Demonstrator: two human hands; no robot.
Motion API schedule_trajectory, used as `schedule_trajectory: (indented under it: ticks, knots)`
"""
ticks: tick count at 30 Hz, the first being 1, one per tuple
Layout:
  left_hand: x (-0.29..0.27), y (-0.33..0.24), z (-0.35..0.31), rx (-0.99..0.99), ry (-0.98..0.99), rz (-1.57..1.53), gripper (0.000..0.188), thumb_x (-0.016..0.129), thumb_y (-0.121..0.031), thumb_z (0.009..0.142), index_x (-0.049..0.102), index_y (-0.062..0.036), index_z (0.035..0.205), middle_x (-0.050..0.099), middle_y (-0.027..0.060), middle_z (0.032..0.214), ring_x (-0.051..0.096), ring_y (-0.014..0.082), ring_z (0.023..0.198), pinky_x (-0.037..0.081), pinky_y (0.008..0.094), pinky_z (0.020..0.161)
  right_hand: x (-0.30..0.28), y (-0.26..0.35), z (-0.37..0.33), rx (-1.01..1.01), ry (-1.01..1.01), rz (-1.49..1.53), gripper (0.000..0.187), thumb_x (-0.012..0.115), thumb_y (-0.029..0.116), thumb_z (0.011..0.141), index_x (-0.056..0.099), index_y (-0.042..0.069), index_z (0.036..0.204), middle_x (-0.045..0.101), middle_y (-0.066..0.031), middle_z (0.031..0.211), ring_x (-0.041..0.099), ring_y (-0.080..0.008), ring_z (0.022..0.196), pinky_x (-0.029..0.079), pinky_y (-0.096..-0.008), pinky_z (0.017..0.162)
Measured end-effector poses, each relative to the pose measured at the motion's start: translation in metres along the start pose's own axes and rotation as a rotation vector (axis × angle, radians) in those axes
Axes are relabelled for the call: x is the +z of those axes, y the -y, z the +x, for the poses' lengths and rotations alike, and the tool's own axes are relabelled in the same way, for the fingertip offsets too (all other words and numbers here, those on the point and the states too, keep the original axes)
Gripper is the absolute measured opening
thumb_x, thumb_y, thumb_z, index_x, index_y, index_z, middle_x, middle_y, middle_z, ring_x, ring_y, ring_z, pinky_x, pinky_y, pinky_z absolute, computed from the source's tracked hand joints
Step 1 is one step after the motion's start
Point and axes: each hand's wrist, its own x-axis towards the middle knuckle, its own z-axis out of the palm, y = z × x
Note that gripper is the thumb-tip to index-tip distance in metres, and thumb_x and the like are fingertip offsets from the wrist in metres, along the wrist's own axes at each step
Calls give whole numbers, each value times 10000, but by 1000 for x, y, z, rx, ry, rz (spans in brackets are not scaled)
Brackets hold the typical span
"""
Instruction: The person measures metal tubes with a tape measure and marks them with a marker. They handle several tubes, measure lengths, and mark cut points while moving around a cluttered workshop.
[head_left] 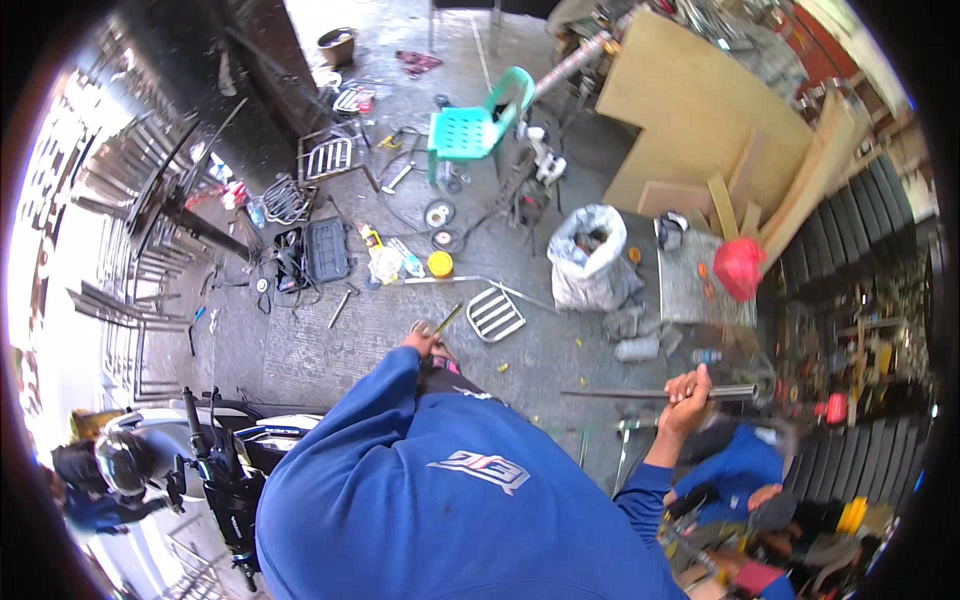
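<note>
My right hand, at the right, is closed round a slim metal tube, held roughly level across my body. The tube's dark, thin end points left and its open, shiny end lies to the right. In front of my body, my left hand is closed on a narrow yellow strip that slants up to the right; it looks like a tape measure blade. Part of that hand is hidden by the blue sleeve. On the floor just beyond lies a small metal frame with white slats.
A green plastic chair, an open tool case, a hammer and a yellow lid lie ahead. A full white sack and plywood sheets stand right. A motorbike is left; another person crouches right.
</note>
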Motion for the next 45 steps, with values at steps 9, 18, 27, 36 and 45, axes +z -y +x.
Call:
schedule_trajectory:
  ticks: [9,18,27,36,45]
  knots:
    - [-86,158,67,-243,97,-154,372,594,-483,969,848,-217,915,778,121,1078,726,340,1033,550,440,952,236,-127,33,150,338,-420,469,612,322,1056,568,41,684,544,-36,605,544,-114,616,446,-302,614]
    - [-244,169,74,-174,-221,-399,450,554,-505,1012,825,-148,983,767,189,1018,725,347,1010,536,437,946,397,-270,95,74,832,-871,522,526,496,1070,756,28,1045,768,-74,1013,676,-194,973,528,-350,816]
    - [-203,193,-57,-342,-292,-621,490,541,-537,1029,811,-131,977,771,143,959,724,285,943,537,425,894,453,-464,98,198,901,-1063,527,570,527,1026,723,32,1119,744,-88,974,667,-189,906,523,-347,697]
    - [-265,150,-130,-528,-979,-993,476,562,-464,1058,742,-31,977,735,93,857,668,174,819,543,359,785,769,-497,44,509,1202,-650,370,722,336,969,593,87,728,512,-2,613,520,-128,512,414,-292,472]
    - [-385,81,-89,-223,-1374,-1247,374,561,-338,1086,712,-11,985,686,41,779,635,109,760,505,302,718,971,-350,-201,176,2208,-212,437,678,320,1031,591,81,675,497,47,602,448,-57,550,356,-276,511]
